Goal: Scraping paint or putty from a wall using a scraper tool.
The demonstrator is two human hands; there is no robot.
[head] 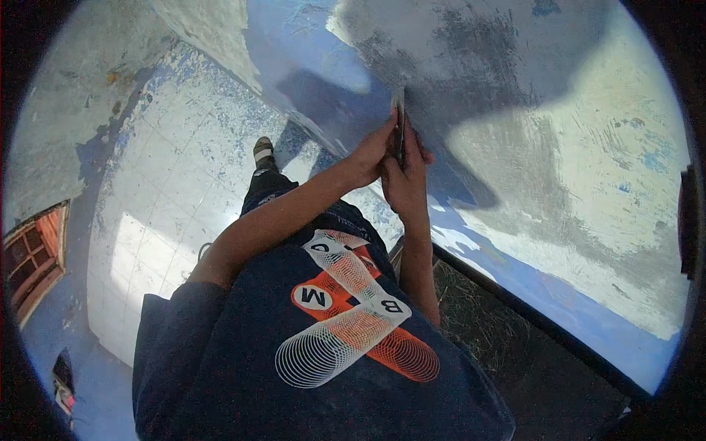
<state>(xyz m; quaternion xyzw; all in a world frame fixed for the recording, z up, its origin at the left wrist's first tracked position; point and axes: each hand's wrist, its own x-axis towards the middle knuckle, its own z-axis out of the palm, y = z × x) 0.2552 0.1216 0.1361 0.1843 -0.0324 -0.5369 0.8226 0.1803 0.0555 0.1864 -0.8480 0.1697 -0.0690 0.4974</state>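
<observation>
My left hand (368,157) and my right hand (407,179) come together in front of the wall (595,149). Both grip a thin flat tool (401,132), seen nearly edge-on, which looks like a scraper or putty knife. Its far end meets or nearly meets the wall; the exact contact is hard to tell. Around it the wall carries grey, scratched filler (469,55) over worn blue paint (309,44). Shadows of my arms and body fall across this surface. Most of the tool's handle is hidden by my fingers.
A tiled floor (160,182) spattered with paint lies left of my legs; my shoe (263,149) stands near the wall's base. A dark-edged surface (496,325) with straw-like strands is at lower right. A wood-framed window (38,253) sits at far left.
</observation>
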